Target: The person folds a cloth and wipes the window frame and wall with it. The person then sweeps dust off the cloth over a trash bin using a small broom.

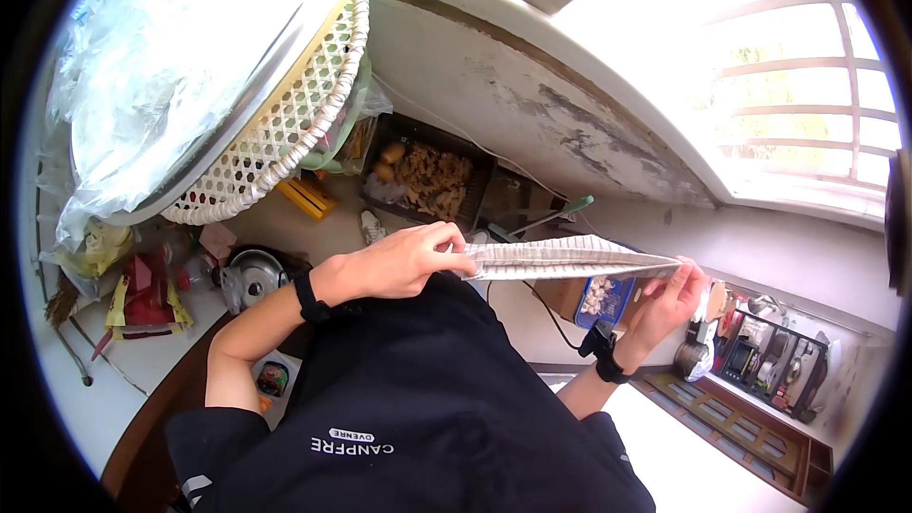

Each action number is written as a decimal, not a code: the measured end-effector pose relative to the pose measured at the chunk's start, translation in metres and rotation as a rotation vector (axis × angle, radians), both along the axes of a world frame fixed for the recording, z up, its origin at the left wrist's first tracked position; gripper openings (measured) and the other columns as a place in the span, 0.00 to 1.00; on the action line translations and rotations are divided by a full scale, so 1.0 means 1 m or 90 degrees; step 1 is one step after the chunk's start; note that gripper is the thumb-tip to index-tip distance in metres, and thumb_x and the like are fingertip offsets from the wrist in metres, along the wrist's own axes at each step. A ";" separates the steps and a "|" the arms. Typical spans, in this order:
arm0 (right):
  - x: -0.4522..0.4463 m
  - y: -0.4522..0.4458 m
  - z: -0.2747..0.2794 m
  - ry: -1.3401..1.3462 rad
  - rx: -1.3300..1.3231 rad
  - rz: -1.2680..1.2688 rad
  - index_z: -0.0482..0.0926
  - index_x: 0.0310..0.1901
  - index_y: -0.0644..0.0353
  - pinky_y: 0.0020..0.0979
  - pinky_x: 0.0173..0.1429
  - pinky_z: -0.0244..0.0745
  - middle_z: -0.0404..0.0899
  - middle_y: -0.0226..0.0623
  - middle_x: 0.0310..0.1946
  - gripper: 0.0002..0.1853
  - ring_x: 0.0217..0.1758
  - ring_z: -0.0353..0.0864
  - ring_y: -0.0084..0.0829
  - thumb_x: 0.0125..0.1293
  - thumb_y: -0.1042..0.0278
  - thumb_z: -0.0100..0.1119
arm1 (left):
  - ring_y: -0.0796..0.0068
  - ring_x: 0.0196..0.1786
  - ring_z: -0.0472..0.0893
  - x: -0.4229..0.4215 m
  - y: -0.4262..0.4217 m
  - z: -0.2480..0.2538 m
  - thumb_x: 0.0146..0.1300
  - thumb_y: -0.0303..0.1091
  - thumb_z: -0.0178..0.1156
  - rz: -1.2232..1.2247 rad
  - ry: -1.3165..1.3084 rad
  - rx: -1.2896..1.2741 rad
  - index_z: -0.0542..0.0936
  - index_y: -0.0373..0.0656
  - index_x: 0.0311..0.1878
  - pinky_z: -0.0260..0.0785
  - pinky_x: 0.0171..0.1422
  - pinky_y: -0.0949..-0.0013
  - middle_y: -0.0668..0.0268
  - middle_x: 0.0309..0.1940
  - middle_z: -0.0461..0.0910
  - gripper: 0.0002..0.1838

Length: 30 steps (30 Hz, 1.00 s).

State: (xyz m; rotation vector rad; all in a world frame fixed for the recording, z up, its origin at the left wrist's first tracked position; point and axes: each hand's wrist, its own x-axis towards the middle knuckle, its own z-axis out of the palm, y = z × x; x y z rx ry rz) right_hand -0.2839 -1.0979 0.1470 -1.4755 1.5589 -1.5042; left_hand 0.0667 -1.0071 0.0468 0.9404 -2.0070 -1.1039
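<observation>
Left hand (pixel 408 259) and right hand (pixel 670 299) are each pinching an end of this striped cloth (pixel 560 256), black crate (pixel 432 135) beyond it.

The head camera looks steeply down over the shirt (pixel 408 370).

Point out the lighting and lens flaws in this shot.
Head view: the window is blown out to white at upper right; the plastic bag is washed pale; the dark shirt shows little fold detail; wide-angle distortion bows the scene, with black corners; the striped cloth still shows its stripes.
</observation>
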 end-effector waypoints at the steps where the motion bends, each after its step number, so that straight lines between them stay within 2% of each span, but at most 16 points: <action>1: -0.004 -0.001 0.000 -0.004 -0.005 0.019 0.75 0.42 0.61 0.18 0.23 0.62 0.78 0.32 0.30 0.10 0.19 0.67 0.17 0.79 0.63 0.55 | 0.55 0.51 0.78 -0.004 0.000 0.001 0.51 0.12 0.56 -0.002 -0.011 0.005 0.79 0.44 0.56 0.73 0.54 0.56 0.59 0.46 0.74 0.28; 9: -0.058 -0.008 -0.010 0.000 -0.002 0.026 0.75 0.43 0.63 0.19 0.25 0.63 0.77 0.32 0.31 0.10 0.21 0.69 0.18 0.79 0.63 0.55 | 0.53 0.47 0.77 -0.063 -0.024 0.000 0.52 0.15 0.55 0.031 -0.126 0.021 0.76 0.43 0.57 0.73 0.51 0.55 0.57 0.41 0.73 0.26; 15: -0.116 -0.013 -0.005 -0.054 -0.016 0.015 0.74 0.44 0.63 0.19 0.25 0.64 0.76 0.33 0.34 0.10 0.21 0.69 0.18 0.79 0.64 0.54 | 0.54 0.40 0.76 -0.128 -0.056 0.009 0.50 0.15 0.56 0.066 -0.188 -0.022 0.76 0.42 0.48 0.71 0.44 0.55 0.58 0.36 0.72 0.20; 19: -0.155 -0.018 -0.007 -0.054 -0.010 0.029 0.73 0.44 0.63 0.19 0.25 0.65 0.76 0.33 0.35 0.09 0.22 0.70 0.19 0.79 0.65 0.54 | 0.56 0.38 0.75 -0.168 -0.073 -0.006 0.50 0.18 0.59 0.081 -0.177 -0.095 0.77 0.42 0.42 0.70 0.41 0.56 0.58 0.34 0.71 0.15; 28: -0.247 -0.043 -0.029 -0.115 0.017 0.020 0.73 0.44 0.63 0.20 0.25 0.66 0.76 0.35 0.40 0.09 0.23 0.71 0.19 0.79 0.66 0.55 | 0.54 0.38 0.75 -0.260 -0.093 -0.014 0.54 0.18 0.57 0.013 -0.223 -0.037 0.78 0.43 0.51 0.71 0.43 0.55 0.58 0.34 0.70 0.19; 30: -0.264 -0.049 -0.033 -0.105 0.024 0.031 0.73 0.43 0.64 0.19 0.25 0.67 0.75 0.34 0.40 0.09 0.23 0.72 0.19 0.79 0.67 0.55 | 0.53 0.38 0.75 -0.280 -0.095 -0.019 0.54 0.18 0.56 0.009 -0.209 -0.017 0.77 0.42 0.50 0.71 0.43 0.54 0.58 0.34 0.70 0.18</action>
